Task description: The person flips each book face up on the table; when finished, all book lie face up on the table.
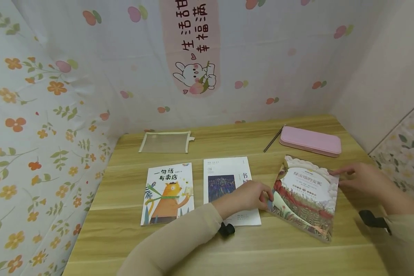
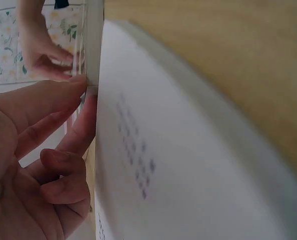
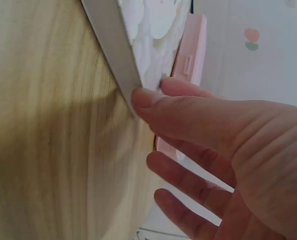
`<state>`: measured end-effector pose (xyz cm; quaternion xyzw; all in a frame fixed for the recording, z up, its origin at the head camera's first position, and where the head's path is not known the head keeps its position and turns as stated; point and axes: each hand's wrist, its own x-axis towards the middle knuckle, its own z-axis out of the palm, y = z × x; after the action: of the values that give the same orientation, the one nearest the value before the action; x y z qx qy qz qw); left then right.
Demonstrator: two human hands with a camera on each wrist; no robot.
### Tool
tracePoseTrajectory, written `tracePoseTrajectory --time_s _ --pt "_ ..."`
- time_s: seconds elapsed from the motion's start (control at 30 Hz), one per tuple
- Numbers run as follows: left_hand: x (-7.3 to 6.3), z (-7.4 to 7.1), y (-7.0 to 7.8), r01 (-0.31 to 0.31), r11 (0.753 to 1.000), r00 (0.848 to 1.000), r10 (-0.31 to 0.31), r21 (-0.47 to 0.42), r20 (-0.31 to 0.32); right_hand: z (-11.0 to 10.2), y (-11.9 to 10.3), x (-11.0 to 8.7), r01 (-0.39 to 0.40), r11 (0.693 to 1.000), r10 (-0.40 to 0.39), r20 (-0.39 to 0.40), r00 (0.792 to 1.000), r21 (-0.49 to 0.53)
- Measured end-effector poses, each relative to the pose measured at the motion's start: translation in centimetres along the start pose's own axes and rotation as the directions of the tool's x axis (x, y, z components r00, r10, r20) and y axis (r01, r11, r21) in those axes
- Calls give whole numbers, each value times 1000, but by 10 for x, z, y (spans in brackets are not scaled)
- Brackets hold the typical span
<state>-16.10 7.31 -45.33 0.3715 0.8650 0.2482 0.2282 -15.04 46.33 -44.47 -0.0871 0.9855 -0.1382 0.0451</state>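
An illustrated book [image 1: 307,195] with a meadow scene and a white cloud-like title panel lies turned at an angle on the right of the table. My left hand [image 1: 250,195] pinches its left edge between thumb and fingers; the other fingers curl loosely below in the left wrist view. At the upper right corner, my right hand [image 1: 360,180] holds the book with thumb and forefinger, while its remaining fingers spread free in the right wrist view. Under my left wrist is a white book [image 1: 224,168] with a dark blue picture, partly covered by the hand.
Left of the white book lies a book with an orange cartoon animal [image 1: 169,199]. Farther back are a mesh zip pouch [image 1: 165,142], a thin dark stick [image 1: 273,138] and a pink case [image 1: 310,141]. Patterned curtains [image 1: 124,57] hang round the wooden table [image 1: 124,245].
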Motion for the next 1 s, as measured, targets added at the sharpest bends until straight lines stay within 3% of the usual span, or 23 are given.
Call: tracePoseTrajectory --time_s 0.23,0.5,0.77,1.0 --pt "-5 12 10 -14 1000 999 15 23 -35 1 -1 25 95 995 -95 -30 995 -4" --pt "-8 25 22 16 998 994 -9 60 -112 4 -7 44 227 973 -229 -116 966 -32" --pt "-13 33 33 69 991 984 -49 113 -171 9 -24 69 254 967 -252 -105 962 3" --pt "-14 33 37 86 976 982 -49 200 -185 10 -41 73 175 985 -174 -65 983 7"
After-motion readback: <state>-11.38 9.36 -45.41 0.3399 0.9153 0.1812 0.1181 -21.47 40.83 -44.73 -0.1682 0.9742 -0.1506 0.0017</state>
